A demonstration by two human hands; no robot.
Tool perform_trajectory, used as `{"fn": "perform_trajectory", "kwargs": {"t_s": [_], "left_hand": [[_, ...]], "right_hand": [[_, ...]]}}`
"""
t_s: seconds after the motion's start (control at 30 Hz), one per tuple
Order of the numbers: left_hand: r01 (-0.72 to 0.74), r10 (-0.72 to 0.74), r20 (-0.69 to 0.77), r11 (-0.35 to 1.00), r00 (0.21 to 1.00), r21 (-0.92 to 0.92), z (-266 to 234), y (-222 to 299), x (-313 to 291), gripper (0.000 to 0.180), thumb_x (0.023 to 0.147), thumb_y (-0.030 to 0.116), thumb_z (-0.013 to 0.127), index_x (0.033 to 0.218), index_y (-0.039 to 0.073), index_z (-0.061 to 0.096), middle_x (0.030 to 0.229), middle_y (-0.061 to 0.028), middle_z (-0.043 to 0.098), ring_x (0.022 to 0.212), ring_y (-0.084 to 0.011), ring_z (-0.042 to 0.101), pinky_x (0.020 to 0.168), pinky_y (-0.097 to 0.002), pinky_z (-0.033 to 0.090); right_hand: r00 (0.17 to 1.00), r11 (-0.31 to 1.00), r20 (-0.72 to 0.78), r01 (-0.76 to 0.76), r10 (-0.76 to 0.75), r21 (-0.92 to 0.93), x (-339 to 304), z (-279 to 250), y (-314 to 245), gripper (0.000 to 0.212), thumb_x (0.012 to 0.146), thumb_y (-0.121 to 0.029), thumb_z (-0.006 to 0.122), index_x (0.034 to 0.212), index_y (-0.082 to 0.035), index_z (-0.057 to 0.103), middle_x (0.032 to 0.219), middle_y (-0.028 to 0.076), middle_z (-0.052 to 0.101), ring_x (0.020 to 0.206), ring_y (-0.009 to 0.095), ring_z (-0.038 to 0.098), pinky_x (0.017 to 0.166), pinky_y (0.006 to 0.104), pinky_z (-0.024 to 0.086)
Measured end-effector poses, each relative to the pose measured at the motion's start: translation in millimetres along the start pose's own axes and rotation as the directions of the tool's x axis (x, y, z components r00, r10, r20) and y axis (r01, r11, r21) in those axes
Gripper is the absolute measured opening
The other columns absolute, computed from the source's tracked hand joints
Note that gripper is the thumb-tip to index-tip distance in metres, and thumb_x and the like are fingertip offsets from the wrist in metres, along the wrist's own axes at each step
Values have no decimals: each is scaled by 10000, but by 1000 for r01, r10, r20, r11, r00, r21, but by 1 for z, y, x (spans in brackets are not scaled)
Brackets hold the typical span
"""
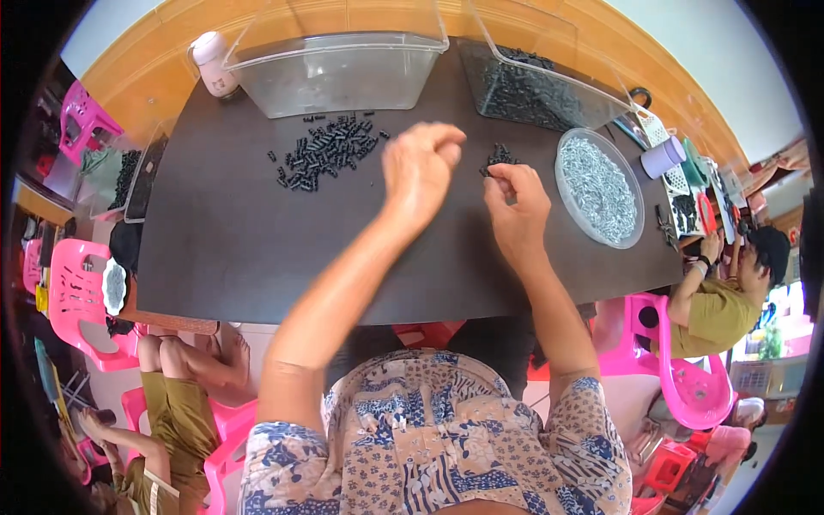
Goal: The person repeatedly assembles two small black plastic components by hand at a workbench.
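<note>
My left hand (421,167) is raised over the middle of the dark table (429,270), smeared by motion; whether its fingers hold anything does not show. To its left lies a loose pile of small black cylindrical plastic parts (330,150). My right hand (519,202) rests lower on the right, thumb and forefinger pinched on a small black part (486,172). Just beyond those fingertips sits a smaller cluster of black parts (502,154). A round clear tub (639,227) full of small silvery metal pieces stands right of my right hand.
At the back are a clear plastic bin (343,86) and another bin (493,107) of black parts. A pink-and-white flask (213,64) stands back left, a lilac cup (663,159) at right. Pink chairs (81,287) and other people sit around; a person (721,300) works at right.
</note>
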State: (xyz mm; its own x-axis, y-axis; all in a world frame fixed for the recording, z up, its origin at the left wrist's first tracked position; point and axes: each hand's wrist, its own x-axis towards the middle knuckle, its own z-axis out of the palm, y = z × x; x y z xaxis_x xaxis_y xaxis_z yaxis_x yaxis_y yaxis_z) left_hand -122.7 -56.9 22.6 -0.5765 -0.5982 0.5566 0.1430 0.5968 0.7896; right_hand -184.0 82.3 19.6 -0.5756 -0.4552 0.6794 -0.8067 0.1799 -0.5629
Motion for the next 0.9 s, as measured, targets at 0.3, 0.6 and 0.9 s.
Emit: {"fn": "perform_trajectory", "kwargs": {"t_s": [0.3, 0.6, 0.9], "left_hand": [[-391, 156, 394, 666, 906, 635, -55, -57, 52, 148, 715, 85, 614, 828, 123, 703, 782, -69, 646, 832, -277, 571, 763, -401, 397], [-578, 121, 592, 437, 797, 689, -35, -67, 56, 73, 666, 45, 550, 641, 75, 611, 743, -89, 593, 770, -263, 539, 709, -392, 351], [-301, 109, 414, 849, 904, 434, -27, -31, 32, 112, 696, 6, 574, 806, 30, 572, 780, -139, 627, 772, -318, 587, 676, -403, 433]], "right_hand": [[993, 993, 23, 116, -116, -21, -15, 13, 7, 211, 673, 50, 635, 849, -55, 586, 780, 80, 568, 729, 257, 546, 627, 347, 445], [992, 992, 20, 125, -124, -10, -18, 11, 15, 217, 647, 65, 636, 826, -43, 578, 780, 86, 568, 715, 261, 546, 629, 349, 452], [997, 994, 2, 72, -73, 78, -14, 6, 13, 216, 664, 71, 654, 850, -29, 605, 799, 76, 584, 666, 195, 542, 590, 297, 448]]}}
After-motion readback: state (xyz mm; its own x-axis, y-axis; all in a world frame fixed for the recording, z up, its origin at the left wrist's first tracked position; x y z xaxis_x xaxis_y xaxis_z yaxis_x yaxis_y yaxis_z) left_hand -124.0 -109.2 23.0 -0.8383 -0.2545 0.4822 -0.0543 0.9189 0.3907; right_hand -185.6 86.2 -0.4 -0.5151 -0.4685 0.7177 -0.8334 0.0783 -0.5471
